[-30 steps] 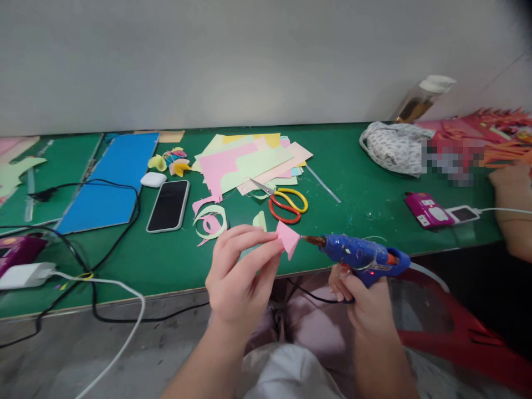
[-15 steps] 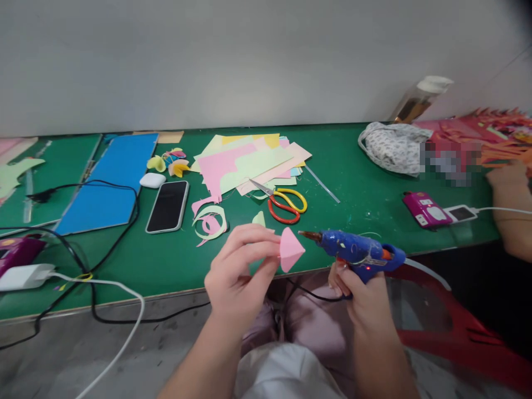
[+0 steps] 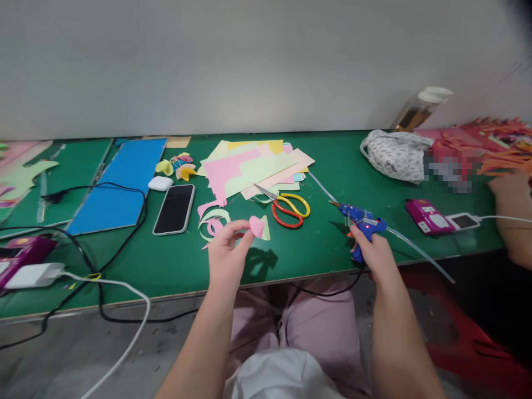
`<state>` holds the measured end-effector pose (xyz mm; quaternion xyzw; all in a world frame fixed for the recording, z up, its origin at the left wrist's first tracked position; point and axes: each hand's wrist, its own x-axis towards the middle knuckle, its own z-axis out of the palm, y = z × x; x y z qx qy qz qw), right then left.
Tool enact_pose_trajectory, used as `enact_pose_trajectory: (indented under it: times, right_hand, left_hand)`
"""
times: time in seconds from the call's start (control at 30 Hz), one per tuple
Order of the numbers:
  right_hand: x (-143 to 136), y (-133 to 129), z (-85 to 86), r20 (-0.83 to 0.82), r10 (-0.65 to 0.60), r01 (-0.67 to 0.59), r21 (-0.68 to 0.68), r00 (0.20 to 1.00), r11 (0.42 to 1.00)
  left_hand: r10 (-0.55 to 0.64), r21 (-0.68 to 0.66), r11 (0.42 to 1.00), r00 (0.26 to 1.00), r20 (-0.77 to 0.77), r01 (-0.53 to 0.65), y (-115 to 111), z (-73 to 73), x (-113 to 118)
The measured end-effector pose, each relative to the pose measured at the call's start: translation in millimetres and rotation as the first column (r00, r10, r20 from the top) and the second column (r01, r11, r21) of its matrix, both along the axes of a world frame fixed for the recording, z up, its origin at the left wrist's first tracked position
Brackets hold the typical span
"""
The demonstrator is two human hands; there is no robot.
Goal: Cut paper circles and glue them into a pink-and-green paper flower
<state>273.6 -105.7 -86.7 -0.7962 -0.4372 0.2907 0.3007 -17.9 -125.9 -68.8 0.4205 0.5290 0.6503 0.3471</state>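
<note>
Between thumb and fingers, my left hand (image 3: 230, 252) pinches a small pink paper piece (image 3: 256, 226) above the table's front part. Just beyond it shows a pale green paper piece (image 3: 266, 230); whether the two touch I cannot tell. My right hand (image 3: 369, 246) grips a blue hot glue gun (image 3: 358, 215), its nozzle pointing left and a small red light lit on its body. A long clear glue stick (image 3: 419, 255) sticks out of its back. Scissors (image 3: 288, 209) with a red and a yellow handle lie between my hands, near curled paper offcuts (image 3: 214, 224).
Behind the scissors lies a pile of coloured paper (image 3: 253, 166). To the left are a phone (image 3: 174, 209), a white case (image 3: 160, 183), a blue board (image 3: 120, 188), and black and white cables. A purple device (image 3: 428, 216) and another person's arm (image 3: 513, 216) are at the right.
My right hand has moved the glue gun forward and right, away from the pink paper, to the table. My left hand has carried the pink paper forward and left.
</note>
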Motion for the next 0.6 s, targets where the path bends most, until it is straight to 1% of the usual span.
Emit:
enact_pose_trajectory:
  times: [0.07, 0.17, 0.23, 0.3, 0.33, 0.4, 0.43, 0.47, 0.5, 0.53, 0.57, 0.6]
  right_hand:
    - [9, 16, 1.6, 0.111, 0.011, -0.007, -0.029, 0.994, 1.000]
    - [13, 33, 5.2, 0.225, 0.051, -0.031, -0.090, 0.973, 0.995]
    - [14, 38, 8.9, 0.285, 0.071, -0.039, -0.114, 0.956, 0.993]
    - [14, 35, 13.8, 0.339, 0.068, -0.028, -0.123, 0.938, 0.992]
    - [12, 31, 16.4, 0.367, 0.045, -0.004, -0.110, 0.929, 0.994]
    - [-2, 19, 20.1, 0.413, -0.031, 0.052, -0.040, 0.910, 0.998]
    - [-14, 12, 20.5, 0.423, -0.113, 0.085, 0.083, 0.899, 0.993]
    - [-29, 5, 19.7, 0.408, -0.113, 0.036, 0.191, 0.906, 0.981]
    - [-49, -1, 17.6, 0.382, -0.006, -0.096, 0.248, 0.924, 0.964]
    - [-70, -6, 14.3, 0.371, 0.150, -0.261, 0.270, 0.917, 0.927]
    - [-92, -10, 10.2, 0.370, 0.313, -0.423, 0.267, 0.874, 0.866]
    - [-113, -11, 5.6, 0.382, 0.417, -0.525, 0.243, 0.825, 0.816]
  left_hand:
    - [0.021, -0.071, 0.997, 1.000, -0.007, -0.021, 3, -8.8, -5]
    - [0.029, -0.103, 0.994, 1.000, -0.002, -0.029, 4, -17.7, -9]
    - [0.030, -0.110, 0.994, 1.000, 0.008, -0.029, 4, -19.8, -11]
    - [0.038, -0.113, 0.993, 0.999, 0.020, -0.036, 4, -19.9, -12]
    - [0.046, -0.112, 0.993, 0.999, 0.027, -0.042, 4, -19.6, -13]
    - [0.061, -0.109, 0.992, 0.997, 0.041, -0.056, 5, -18.9, -14]
    - [0.067, -0.108, 0.992, 0.997, 0.047, -0.062, 6, -18.7, -15]
    - [0.072, -0.107, 0.992, 0.996, 0.052, -0.066, 7, -18.5, -15]
    - [0.075, -0.105, 0.992, 0.996, 0.057, -0.069, 8, -18.4, -14]
    - [0.076, -0.104, 0.992, 0.995, 0.060, -0.070, 8, -18.3, -14]
    - [0.076, -0.103, 0.992, 0.995, 0.063, -0.069, 9, -18.0, -13]
    - [0.074, -0.102, 0.993, 0.995, 0.066, -0.067, 9, -17.6, -12]
